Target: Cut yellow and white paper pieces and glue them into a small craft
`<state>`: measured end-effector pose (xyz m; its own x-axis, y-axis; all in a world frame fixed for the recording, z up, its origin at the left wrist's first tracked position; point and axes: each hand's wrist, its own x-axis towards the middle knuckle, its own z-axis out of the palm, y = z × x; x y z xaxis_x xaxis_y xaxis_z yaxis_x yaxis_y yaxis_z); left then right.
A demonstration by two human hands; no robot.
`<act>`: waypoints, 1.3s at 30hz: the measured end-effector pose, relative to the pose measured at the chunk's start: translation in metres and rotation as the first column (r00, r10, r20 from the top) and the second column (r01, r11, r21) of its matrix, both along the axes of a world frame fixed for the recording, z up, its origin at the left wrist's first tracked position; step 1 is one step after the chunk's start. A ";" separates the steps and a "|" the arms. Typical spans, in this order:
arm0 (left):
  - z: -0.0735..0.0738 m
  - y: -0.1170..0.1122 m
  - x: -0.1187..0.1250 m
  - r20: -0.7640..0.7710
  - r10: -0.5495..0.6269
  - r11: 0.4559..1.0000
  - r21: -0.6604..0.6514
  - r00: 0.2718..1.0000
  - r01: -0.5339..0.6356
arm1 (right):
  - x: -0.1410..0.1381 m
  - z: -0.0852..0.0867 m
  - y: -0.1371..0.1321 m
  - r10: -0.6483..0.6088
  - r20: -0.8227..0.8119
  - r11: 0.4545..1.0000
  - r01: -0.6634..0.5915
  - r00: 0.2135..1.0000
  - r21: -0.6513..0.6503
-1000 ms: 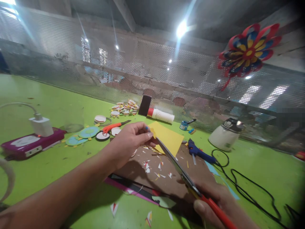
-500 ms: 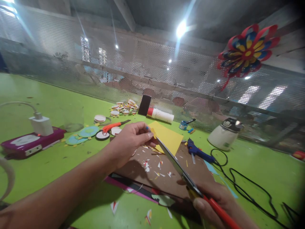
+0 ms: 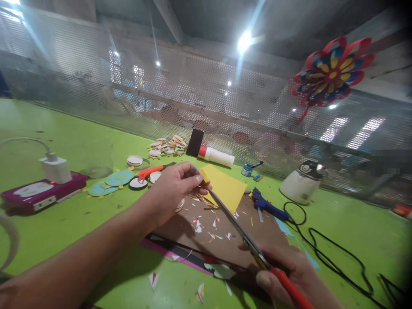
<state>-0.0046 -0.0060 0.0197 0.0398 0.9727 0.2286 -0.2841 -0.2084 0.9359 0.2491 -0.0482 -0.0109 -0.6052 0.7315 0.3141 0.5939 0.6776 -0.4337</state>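
My right hand [image 3: 291, 274] grips scissors [image 3: 236, 224] by their red handle, at the lower right. Their long metal blades point up and left, looking nearly together, with the tips at my left fingertips. My left hand [image 3: 174, 189] is closed in a pinch on a small yellow paper piece [image 3: 204, 175], mostly hidden by the fingers. Behind the blades lies a yellow paper sheet [image 3: 228, 184], on the far part of a brown board [image 3: 186, 234]. White, red and yellow paper scraps [image 3: 198, 225] are scattered over the board.
Orange-handled scissors [image 3: 151, 171] and pale blue discs [image 3: 119, 177] lie left. Small paper rounds [image 3: 169, 145] are piled behind, near a white tube [image 3: 219, 156]. A blue glue gun [image 3: 268, 206] with a looping black cord [image 3: 337, 257] is right, before a white container [image 3: 299, 184].
The scissors have shifted slightly left with my right hand, and their blades look closer together. My left hand has moved a little left, still pinching the yellow piece.
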 end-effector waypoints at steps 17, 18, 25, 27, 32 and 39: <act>-0.002 -0.001 0.001 -0.008 -0.001 0.999 0.049 1.000 0.002 | 0.002 -0.003 0.004 0.009 -0.056 0.995 -0.014 0.998 -0.095; -0.002 -0.001 0.001 -0.014 -0.005 0.999 0.051 1.000 0.006 | 0.002 -0.003 0.004 0.010 -0.051 0.994 -0.015 0.999 -0.106; -0.002 -0.003 0.004 -0.027 -0.011 0.998 0.068 1.000 0.013 | 0.004 -0.004 0.005 0.028 -0.041 0.991 -0.033 0.999 -0.129; -0.003 -0.003 0.006 -0.020 0.011 0.997 0.071 1.000 -0.009 | 0.003 -0.005 0.004 0.020 -0.067 0.993 -0.027 0.998 -0.112; -0.008 -0.002 0.010 -0.019 0.050 0.996 0.081 0.999 -0.048 | -0.003 -0.004 -0.001 -0.060 -0.084 0.992 0.050 0.995 -0.112; -0.011 -0.002 0.012 0.015 0.031 0.997 0.077 0.999 -0.033 | -0.005 -0.007 -0.002 -0.114 -0.068 0.989 0.107 0.991 -0.102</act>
<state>0.0074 -0.0076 0.0083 0.0052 0.9529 0.3031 -0.2891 -0.2887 0.9127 0.2438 -0.0497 -0.0177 -0.4968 0.8222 0.2778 0.6270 0.5614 -0.5401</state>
